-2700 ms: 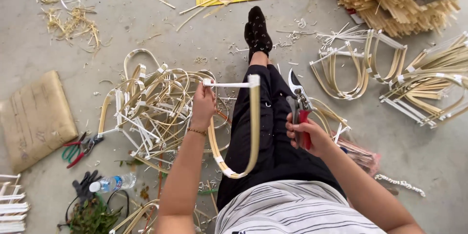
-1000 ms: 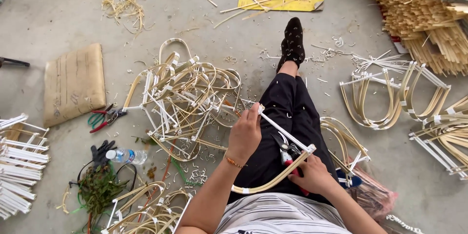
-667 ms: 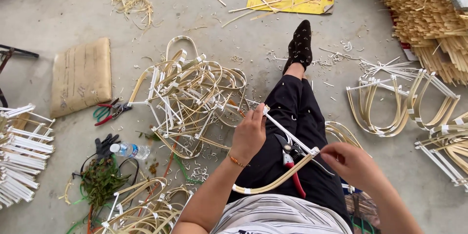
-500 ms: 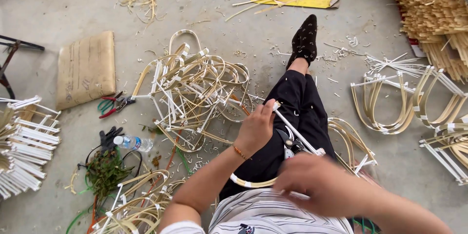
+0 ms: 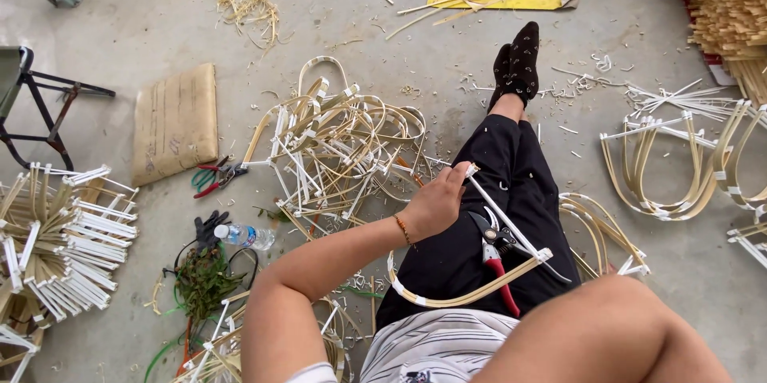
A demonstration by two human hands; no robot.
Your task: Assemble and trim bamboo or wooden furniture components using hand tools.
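Note:
I sit on a concrete floor with my legs stretched out in black trousers and black socks (image 5: pixel 518 55). My left hand (image 5: pixel 435 206) grips the top corner of a D-shaped bamboo frame (image 5: pixel 471 293), a curved strip closed by a straight white bar (image 5: pixel 511 219), held over my lap. Red-handled pruning shears (image 5: pixel 491 243) lie on my thigh under the bar. Only my right arm (image 5: pixel 615 335) shows, bent across the bottom right; its hand is out of the picture.
A tangled pile of finished frames (image 5: pixel 335 143) lies to my left. More frames are at the right (image 5: pixel 671 167) and stacked at the far left (image 5: pixel 64 231). Pliers (image 5: pixel 214 178), a water bottle (image 5: pixel 244 235), a tan mat (image 5: pixel 176 121), bamboo sticks (image 5: pixel 719 0) and a folding chair (image 5: pixel 40 103) surround me.
My right hand held the shears, then the frame's lower corner; it has let go and swung up out of view. The shears now rest on my lap. My left hand keeps the frame.

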